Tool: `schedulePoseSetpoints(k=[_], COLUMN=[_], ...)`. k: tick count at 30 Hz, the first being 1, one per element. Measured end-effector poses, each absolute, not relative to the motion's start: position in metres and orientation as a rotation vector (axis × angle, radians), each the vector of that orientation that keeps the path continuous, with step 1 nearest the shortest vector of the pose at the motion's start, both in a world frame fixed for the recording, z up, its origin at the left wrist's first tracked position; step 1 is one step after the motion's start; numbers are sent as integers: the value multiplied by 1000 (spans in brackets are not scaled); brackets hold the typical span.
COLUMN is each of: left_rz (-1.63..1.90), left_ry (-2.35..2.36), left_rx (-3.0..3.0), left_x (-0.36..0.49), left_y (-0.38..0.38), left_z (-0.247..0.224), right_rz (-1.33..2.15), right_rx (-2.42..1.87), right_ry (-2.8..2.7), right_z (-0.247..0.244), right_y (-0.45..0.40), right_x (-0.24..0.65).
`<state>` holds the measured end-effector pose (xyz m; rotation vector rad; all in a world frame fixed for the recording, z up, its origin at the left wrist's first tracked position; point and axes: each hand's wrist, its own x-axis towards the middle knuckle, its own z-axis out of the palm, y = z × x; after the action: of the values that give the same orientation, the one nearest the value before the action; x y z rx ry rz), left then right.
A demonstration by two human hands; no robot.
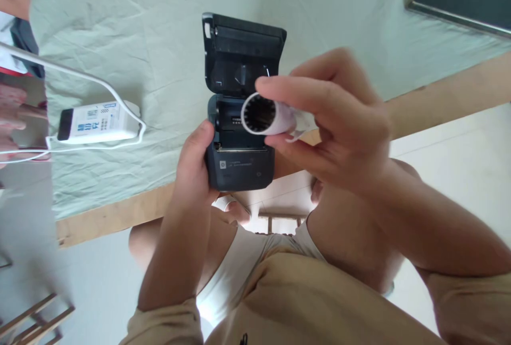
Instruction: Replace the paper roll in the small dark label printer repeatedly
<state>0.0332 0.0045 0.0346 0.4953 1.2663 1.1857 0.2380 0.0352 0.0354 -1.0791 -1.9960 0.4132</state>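
Note:
A small black portable label printer [241,174] with its lid [243,52] swung up is gripped at its left side by my left hand [194,158]. Its paper bay lies exposed, with a metal strip along the near edge. Between the thumb and fingers of my right hand [335,111] is a roll of white label paper [290,121], its hollow, ridged core turned toward me. The roll is just above the right part of the bay and covers some of it. A loose flap of paper hangs off the roll's right side.
A white power bank [99,121] with a white cable [107,83] around it lies on the pale green tablecloth [120,25] at left. A dark flat object [463,1] rests at the upper right. The wooden table edge [439,87] runs below. Parts of another person show at far left.

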Motion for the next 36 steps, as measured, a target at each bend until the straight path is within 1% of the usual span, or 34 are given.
schedulePoseSetpoints(k=[3, 5, 8, 10, 14, 18, 22, 25, 28, 30, 33, 36], left_rz=[1258, 1282, 1329, 1335, 1305, 1362, 1300, 1274, 1245, 1257, 1259, 1258], left_ry=[1284, 1248, 1182, 1161, 1097, 1080, 1179, 1197, 1148, 1108, 1081, 1102], left_rx=[537, 556, 558, 565, 644, 666, 638, 659, 764, 846, 936, 927], left_x=[33, 32, 29, 28, 26, 28, 31, 28, 20, 15, 10, 11], left_y=[5, 6, 7, 7, 5, 4, 2, 1, 3, 5, 8, 6], left_z=[35, 30, 23, 20, 20, 24, 31, 30, 19, 9, -1, 0], right_rz=[281, 274, 331, 305, 220, 273, 354, 365, 471, 520, 486, 588], right_rx=[-946, -913, -993, -996, -832, -677, -565, -735, -950, -918, -792, -846], right_ry=[-1962, -2010, -2183, -2218, -2141, -2164, -2106, -1948, -1890, -1864, -1726, -1639], right_z=[29, 27, 27, 28, 24, 16, 16, 20, 18, 13, 7, 5], right_y=[43, 49, 53, 53, 44, 37, 34, 33, 35, 40, 46, 46], right_x=[213, 201, 195, 196, 199, 201, 207, 211, 214, 215, 216, 215])
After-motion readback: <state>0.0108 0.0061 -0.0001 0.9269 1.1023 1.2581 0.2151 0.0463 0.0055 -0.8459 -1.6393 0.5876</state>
